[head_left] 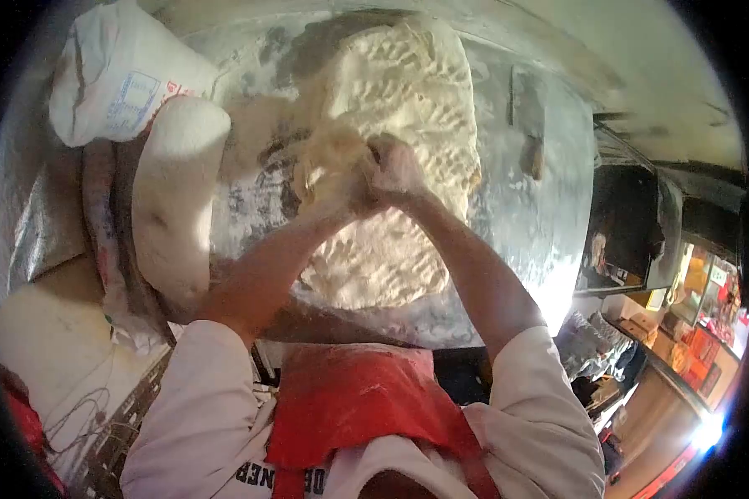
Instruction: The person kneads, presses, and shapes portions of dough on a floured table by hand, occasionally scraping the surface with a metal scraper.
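A wide, flattened slab of dough [408,91], its surface dimpled all over, lies on the floured metal worktop [549,224]. Both hands meet over the slab's left-middle part. My right hand [395,170] is closed with curled fingers, close against the left one; what it holds, if anything, is hidden. Motion smears my left hand [341,166], so its fingers cannot be made out. Whether the hands touch the dough or hover just above it is unclear.
Left of the slab rests a long, smooth dough log [179,191], with a white printed sack [125,83] behind it. A flat scraper-like tool [528,116] lies on the worktop's right. Beyond the right edge are a dark opening [624,220] and cluttered shelves [691,358].
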`<move>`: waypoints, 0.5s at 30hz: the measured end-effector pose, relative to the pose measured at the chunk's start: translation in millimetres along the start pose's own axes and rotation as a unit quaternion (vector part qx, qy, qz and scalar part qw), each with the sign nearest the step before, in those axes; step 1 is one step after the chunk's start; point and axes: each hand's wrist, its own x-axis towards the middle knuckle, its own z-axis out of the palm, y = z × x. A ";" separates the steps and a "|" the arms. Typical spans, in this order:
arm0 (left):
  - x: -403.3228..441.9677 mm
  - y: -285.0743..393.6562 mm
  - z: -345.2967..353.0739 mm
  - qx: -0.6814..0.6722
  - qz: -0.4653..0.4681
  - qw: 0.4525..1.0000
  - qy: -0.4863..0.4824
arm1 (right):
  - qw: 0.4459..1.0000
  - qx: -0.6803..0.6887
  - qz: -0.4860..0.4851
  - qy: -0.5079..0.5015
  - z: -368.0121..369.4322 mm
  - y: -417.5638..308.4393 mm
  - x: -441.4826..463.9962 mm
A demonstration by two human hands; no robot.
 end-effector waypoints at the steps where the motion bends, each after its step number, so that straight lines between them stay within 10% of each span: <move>1: 26.3 -16.2 4.3 0.049 0.083 0.986 0.137 | 0.998 -0.040 -0.043 0.020 -11.8 -19.9 17.8; 5: 84.7 -68.9 6.3 -0.085 0.232 0.870 0.427 | 0.964 -0.028 -0.240 0.113 19.7 27.9 78.1; 6: 117.2 -58.3 16.2 -0.464 0.355 0.669 0.460 | 0.950 0.032 -0.271 0.154 23.9 25.2 89.5; 9: 39.5 -42.1 -19.3 -0.539 0.130 0.798 0.235 | 0.968 -0.043 -0.226 0.097 23.2 37.9 95.4; 10: 120.2 -78.2 -2.6 -0.147 0.202 0.925 0.286 | 0.947 -0.056 -0.286 0.135 27.1 43.3 99.9; 11: 143.6 -82.0 -8.2 -0.141 0.211 0.919 0.303 | 0.940 -0.061 -0.305 0.142 23.2 37.9 107.1; 13: 141.6 -88.6 18.2 0.297 0.177 0.828 0.442 | 0.962 -0.114 -0.226 0.106 24.8 35.0 87.6; 15: 95.9 -94.5 14.7 0.244 0.196 0.814 0.491 | 0.964 -0.121 -0.219 0.087 18.8 20.2 69.4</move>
